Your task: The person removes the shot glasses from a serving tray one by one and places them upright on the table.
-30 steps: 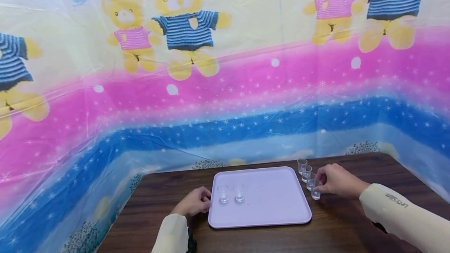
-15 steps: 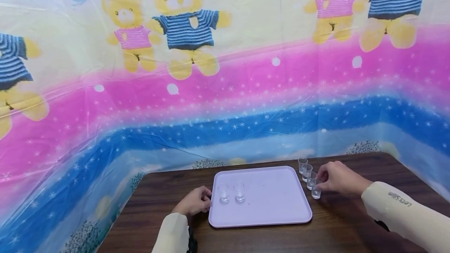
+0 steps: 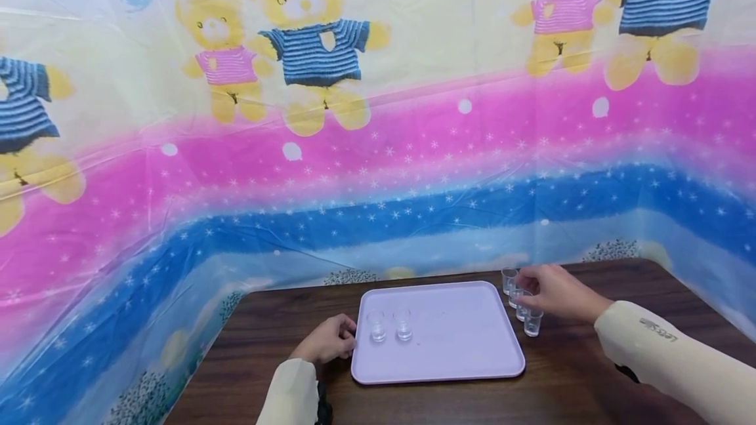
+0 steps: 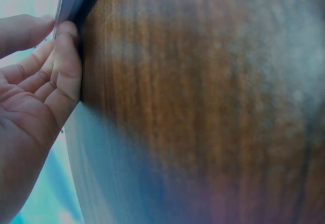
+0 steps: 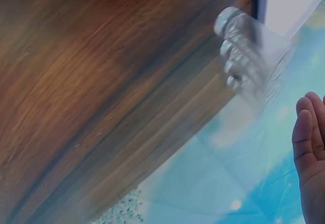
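Clear cups (image 3: 532, 325), four in a row on the worktop (image 3: 254, 330) beside the tray (image 3: 461, 353), two on it; left grip (image 3: 327, 338) pinching its rim, right grip (image 3: 555, 290) relaxed, unladen, near the row; best to handle cups singly, without jostling neighbours

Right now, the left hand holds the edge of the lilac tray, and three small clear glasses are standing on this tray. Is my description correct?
Not quite: the number of glasses is wrong. The head view shows two small clear glasses standing on the lilac tray, not three. The left hand does hold the tray's edge.
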`<action>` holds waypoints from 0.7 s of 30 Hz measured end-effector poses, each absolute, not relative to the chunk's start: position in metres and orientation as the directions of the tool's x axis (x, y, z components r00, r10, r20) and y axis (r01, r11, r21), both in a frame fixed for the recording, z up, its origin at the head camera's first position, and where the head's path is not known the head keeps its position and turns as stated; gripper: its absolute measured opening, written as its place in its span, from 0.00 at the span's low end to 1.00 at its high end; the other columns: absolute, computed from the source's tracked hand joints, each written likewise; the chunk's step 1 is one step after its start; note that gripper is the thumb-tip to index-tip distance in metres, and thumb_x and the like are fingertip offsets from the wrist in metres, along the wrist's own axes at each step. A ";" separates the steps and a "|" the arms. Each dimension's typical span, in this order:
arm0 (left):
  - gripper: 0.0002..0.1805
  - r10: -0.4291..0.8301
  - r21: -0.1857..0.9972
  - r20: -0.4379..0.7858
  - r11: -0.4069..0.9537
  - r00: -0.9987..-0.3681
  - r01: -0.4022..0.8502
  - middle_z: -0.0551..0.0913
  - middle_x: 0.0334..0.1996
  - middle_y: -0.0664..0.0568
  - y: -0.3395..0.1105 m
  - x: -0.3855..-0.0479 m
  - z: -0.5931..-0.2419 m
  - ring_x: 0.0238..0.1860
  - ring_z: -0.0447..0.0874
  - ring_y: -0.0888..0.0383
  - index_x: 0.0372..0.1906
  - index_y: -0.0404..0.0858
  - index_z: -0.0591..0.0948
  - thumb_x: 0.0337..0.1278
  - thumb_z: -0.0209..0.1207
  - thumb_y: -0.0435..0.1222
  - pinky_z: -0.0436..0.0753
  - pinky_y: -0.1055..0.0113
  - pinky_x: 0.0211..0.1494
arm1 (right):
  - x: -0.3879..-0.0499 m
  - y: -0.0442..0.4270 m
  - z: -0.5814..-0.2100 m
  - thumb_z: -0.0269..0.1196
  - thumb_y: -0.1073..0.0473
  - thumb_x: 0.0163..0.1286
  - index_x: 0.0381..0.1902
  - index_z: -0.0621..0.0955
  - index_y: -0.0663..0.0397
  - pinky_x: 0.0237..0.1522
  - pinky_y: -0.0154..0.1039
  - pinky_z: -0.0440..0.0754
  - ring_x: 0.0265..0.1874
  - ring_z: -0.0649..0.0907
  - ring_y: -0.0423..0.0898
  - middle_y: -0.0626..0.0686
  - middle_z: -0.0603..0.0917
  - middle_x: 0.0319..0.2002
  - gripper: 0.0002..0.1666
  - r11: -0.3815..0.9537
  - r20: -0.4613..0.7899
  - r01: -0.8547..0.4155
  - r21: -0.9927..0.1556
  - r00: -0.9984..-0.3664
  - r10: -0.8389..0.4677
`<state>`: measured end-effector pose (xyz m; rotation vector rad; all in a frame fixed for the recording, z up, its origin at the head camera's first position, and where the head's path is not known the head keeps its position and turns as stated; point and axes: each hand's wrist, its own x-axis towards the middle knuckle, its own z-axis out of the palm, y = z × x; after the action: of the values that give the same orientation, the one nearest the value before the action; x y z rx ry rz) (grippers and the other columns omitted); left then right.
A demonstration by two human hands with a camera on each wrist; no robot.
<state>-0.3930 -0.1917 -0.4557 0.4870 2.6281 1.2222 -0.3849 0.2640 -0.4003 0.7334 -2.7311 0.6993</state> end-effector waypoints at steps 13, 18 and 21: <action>0.12 0.355 0.750 -0.064 0.634 -0.933 0.190 0.76 0.26 0.48 -0.193 -0.394 -0.456 0.25 0.77 0.56 0.44 0.30 0.72 0.55 0.58 0.26 0.81 0.62 0.30 | -0.394 0.203 -0.402 0.71 0.54 0.56 0.42 0.81 0.51 0.37 0.39 0.80 0.35 0.80 0.41 0.43 0.81 0.34 0.17 0.733 0.285 -0.501 -0.460 -0.865 -0.412; 0.12 0.346 0.742 -0.065 0.644 -0.936 0.186 0.76 0.27 0.48 -0.193 -0.393 -0.455 0.25 0.77 0.56 0.44 0.30 0.72 0.55 0.58 0.26 0.81 0.62 0.30 | -0.397 0.172 -0.400 0.70 0.56 0.56 0.42 0.81 0.52 0.38 0.40 0.80 0.36 0.80 0.41 0.44 0.81 0.35 0.16 0.692 0.291 -0.540 -0.479 -0.841 -0.455; 0.12 0.346 0.748 -0.063 0.637 -0.936 0.186 0.76 0.27 0.48 -0.192 -0.392 -0.454 0.25 0.77 0.56 0.45 0.30 0.72 0.55 0.58 0.26 0.81 0.62 0.31 | -0.398 0.157 -0.399 0.70 0.56 0.57 0.43 0.81 0.53 0.39 0.40 0.79 0.37 0.80 0.42 0.44 0.81 0.35 0.16 0.679 0.290 -0.560 -0.474 -0.828 -0.480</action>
<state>-0.3917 -0.1919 -0.4541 0.4369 2.6572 1.1799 -0.3979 0.1566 -0.3986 0.8553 -2.7471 0.8473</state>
